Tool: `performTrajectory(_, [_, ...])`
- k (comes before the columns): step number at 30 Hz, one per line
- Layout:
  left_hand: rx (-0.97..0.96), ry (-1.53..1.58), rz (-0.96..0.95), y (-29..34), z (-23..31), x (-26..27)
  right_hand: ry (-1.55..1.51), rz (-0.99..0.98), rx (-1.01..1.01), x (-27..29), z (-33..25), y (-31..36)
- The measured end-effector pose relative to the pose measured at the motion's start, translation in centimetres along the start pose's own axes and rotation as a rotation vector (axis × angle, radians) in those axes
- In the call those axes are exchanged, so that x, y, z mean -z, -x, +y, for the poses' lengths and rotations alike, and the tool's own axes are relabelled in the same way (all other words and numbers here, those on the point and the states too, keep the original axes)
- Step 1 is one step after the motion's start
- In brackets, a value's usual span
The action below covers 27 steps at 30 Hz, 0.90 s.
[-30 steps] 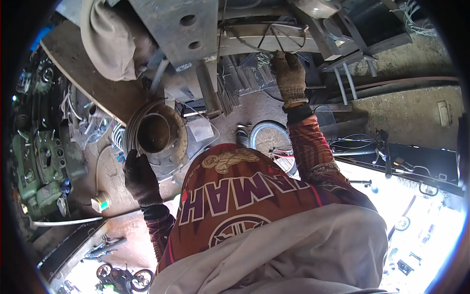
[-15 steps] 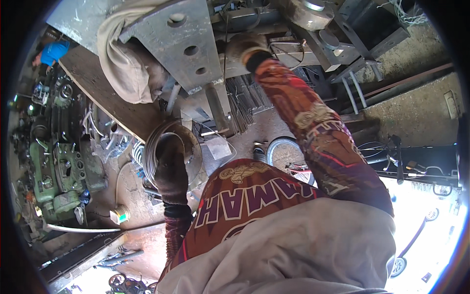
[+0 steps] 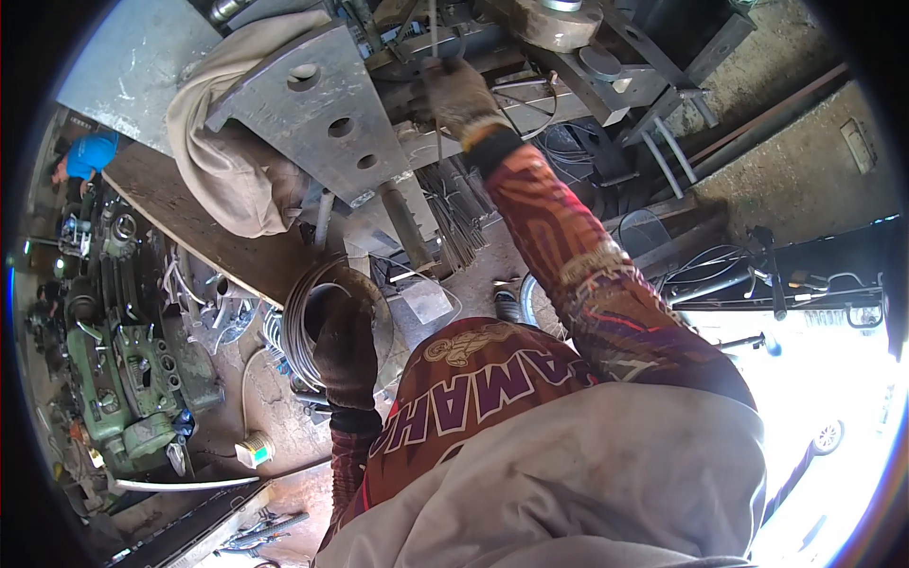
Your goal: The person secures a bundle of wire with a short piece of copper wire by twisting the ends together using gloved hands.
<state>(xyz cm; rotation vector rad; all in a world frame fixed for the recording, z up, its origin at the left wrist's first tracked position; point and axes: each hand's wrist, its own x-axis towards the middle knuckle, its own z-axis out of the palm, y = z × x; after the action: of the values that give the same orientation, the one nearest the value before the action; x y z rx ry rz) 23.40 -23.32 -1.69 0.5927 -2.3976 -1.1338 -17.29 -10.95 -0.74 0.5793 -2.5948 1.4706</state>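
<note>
My right hand [image 3: 461, 102], in a dirty work glove and slightly blurred, reaches far ahead and is closed around a thin upright metal rod [image 3: 435, 28]. A thick steel plate with a row of holes [image 3: 327, 114] stands to the left of that hand. Low at centre-left, my left hand [image 3: 346, 346] wears a dark glove. It is closed on a coil of grey wire [image 3: 301, 317], its fingertips hidden inside the ring. Behind the coil sits a rusty round metal piece [image 3: 379, 317].
A beige cloth [image 3: 222, 161] drapes beside the plate. Several thin rods [image 3: 456, 222] lie bundled below it. Heavy steel parts [image 3: 568, 38] stand at the far right. A green machine [image 3: 114, 383] fills the left, with a person in blue [image 3: 90, 153] beyond.
The view has shifted a little. My right hand has moved slightly left along the upright rod and shows more plainly. My left hand stays at the wire coil.
</note>
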Motion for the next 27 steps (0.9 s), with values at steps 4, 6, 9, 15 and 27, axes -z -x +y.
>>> performTrajectory(4, [-0.151,0.088,-0.110,-1.4,0.6,-1.1,-0.638,-0.112,-0.332,10.1,-3.0,10.5])
performTrajectory(6, [-0.282,0.050,-0.167,-3.0,3.3,-1.9,-0.524,-0.193,-0.178,13.3,0.4,13.9])
performTrajectory(9, [-0.530,-0.026,-0.218,-6.1,7.1,-3.7,-0.445,-0.195,-0.364,18.3,2.8,17.0])
performTrajectory(15, [-0.584,0.090,-0.289,-13.9,13.4,-10.4,-0.054,-0.219,-0.276,23.0,8.0,16.2])
performTrajectory(27, [-0.551,-0.414,-0.150,-26.2,10.7,-22.3,0.392,-0.391,0.052,22.9,11.9,14.0])
